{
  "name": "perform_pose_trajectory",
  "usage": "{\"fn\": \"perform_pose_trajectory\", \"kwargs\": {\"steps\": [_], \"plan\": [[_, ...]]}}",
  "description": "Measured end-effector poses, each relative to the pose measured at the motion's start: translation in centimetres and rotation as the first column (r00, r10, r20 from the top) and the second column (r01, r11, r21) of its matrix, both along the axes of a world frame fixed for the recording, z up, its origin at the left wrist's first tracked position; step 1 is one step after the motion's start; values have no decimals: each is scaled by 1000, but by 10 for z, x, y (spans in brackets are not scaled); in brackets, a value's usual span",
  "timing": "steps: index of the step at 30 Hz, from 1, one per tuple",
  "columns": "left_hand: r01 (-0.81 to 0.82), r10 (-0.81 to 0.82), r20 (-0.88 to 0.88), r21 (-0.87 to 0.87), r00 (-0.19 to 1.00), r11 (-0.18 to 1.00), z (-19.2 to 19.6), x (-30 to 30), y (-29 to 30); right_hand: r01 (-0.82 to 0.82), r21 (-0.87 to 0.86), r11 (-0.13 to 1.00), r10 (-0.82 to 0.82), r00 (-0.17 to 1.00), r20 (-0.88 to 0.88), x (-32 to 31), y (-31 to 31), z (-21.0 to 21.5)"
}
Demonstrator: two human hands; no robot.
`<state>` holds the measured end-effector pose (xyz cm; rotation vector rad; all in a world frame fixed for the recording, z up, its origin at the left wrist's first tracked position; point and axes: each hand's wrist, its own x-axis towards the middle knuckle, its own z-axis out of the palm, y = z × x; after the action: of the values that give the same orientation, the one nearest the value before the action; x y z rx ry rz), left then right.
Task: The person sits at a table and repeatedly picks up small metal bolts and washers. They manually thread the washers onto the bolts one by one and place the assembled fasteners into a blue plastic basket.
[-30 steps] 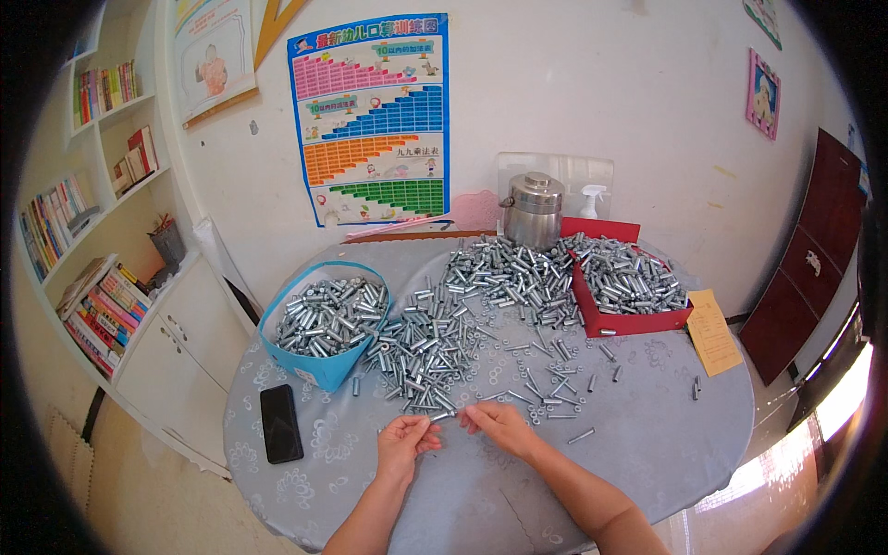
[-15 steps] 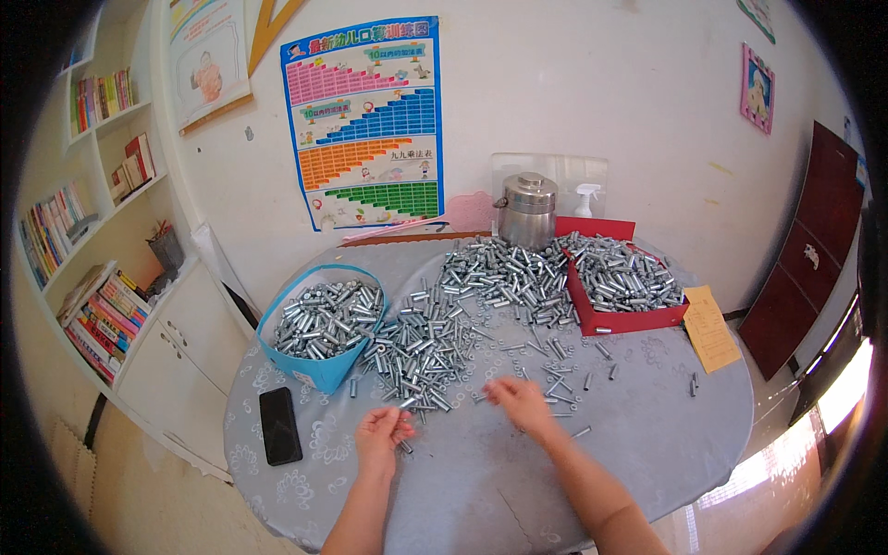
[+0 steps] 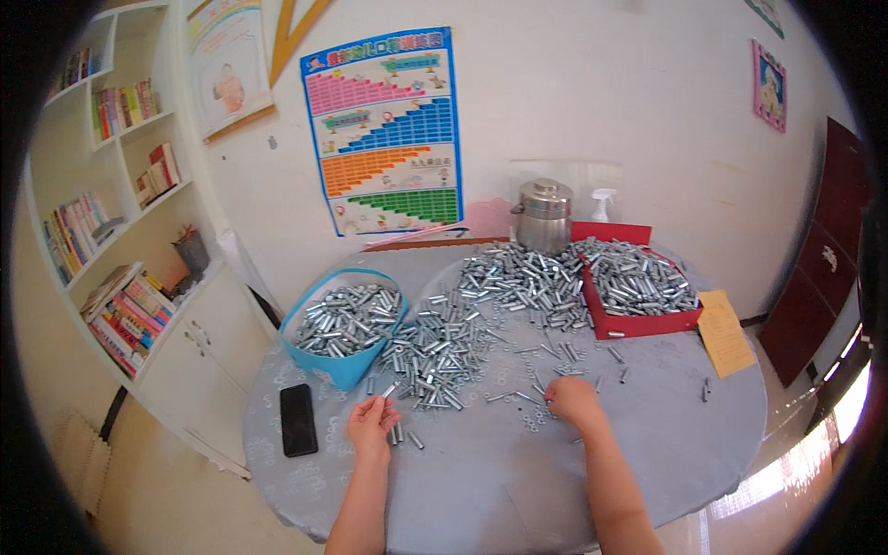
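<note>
My left hand [image 3: 372, 427] is closed in a pinch on a small silver metal sleeve [image 3: 388, 390], at the near left edge of a loose heap of metal sleeves [image 3: 439, 356]. A few separate sleeves lie beside its fingers, among them a short one [image 3: 416, 441]. To the right, my right hand [image 3: 575, 400] is low over the table with fingertips pressed together. Whatever they hold is hidden. Small metal rings [image 3: 534, 421] and scattered thin pieces lie just left of that hand.
A blue fabric bin [image 3: 344, 368] full of sleeves stands left, with a black phone [image 3: 298, 421] nearer. At the back are a steel pot [image 3: 544, 222], a spray bottle [image 3: 602, 205] and a red box [image 3: 638, 324] heaped with sleeves. A yellow paper [image 3: 724, 335] lies right.
My right hand has moved right, away from the heap's near edge, and its fingers have closed in. My left hand has shifted slightly left, still pinching. The whole view has turned a little.
</note>
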<state>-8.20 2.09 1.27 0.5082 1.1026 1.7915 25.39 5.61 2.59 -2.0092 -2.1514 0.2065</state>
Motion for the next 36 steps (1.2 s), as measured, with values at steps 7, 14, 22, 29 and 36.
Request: {"fn": "perform_pose_trajectory", "kwargs": {"steps": [7,14,22,29,36], "plan": [[-158,174,-153,115,973,981,34,-39,40,19,39,999,-9,972,-236,-7,-5,11],[-76,170,-630,175,758,982,45,-65,85,-19,63,998,38,945,-324,-10,-5,20],[242,-117,-912,-20,394,970,12,-14,36,-51,89,995,84,907,-413,-14,-5,20],[490,-144,-986,-169,-87,855,25,-14,-3,-93,93,991,124,894,-430,-27,-10,24],[558,-173,-972,-235,-162,796,26,0,-19,-109,122,987,151,895,-420,-32,-11,23]]}}
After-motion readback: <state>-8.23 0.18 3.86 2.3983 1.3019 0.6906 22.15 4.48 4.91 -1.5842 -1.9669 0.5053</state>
